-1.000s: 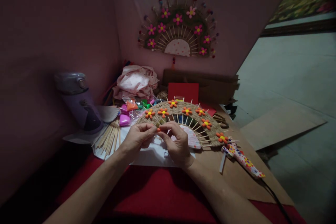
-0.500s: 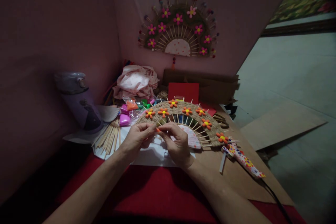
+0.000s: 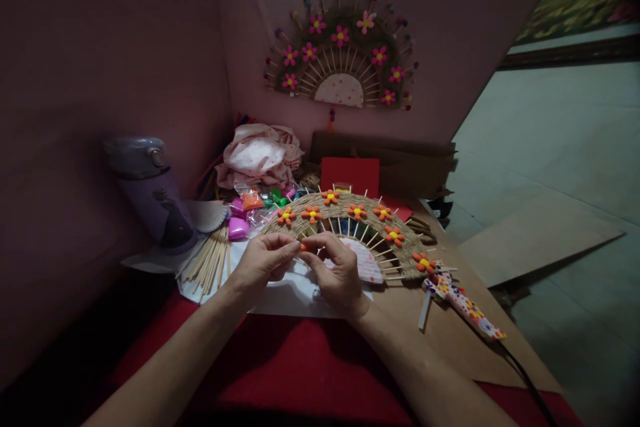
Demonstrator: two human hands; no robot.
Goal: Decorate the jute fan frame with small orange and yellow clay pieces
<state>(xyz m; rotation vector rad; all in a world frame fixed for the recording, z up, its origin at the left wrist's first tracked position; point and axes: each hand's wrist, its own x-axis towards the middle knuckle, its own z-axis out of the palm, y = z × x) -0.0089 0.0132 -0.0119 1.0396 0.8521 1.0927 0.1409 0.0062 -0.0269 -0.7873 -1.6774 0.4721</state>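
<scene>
Between the fingertips of both hands is a small piece of orange clay [image 3: 303, 247], mostly covered by the fingers. My left hand [image 3: 265, 259] pinches it from the left, and my right hand [image 3: 336, 273] pinches it from the right. Just behind them lies a half-round fan [image 3: 330, 208] of wooden sticks and wound twine, with several orange flowers with yellow centres on its band. Its white spotted half-disc [image 3: 364, 261] shows partly behind my right hand. White paper [image 3: 295, 299] lies beneath the hands.
Left stand a purple bottle [image 3: 150, 193] and a bundle of wooden sticks [image 3: 207, 263]. Behind are clay packets [image 3: 251, 199], crumpled cloth [image 3: 260, 153] and red card [image 3: 350, 173]. A flower-patterned glue gun [image 3: 467, 307] with a cord lies right on cardboard [image 3: 450, 347]. A finished-looking fan [image 3: 340, 47] hangs on the wall.
Both hands stay in nearly the same place, with only a slight shift of the fingertips around the orange clay. Nothing else has visibly moved.
</scene>
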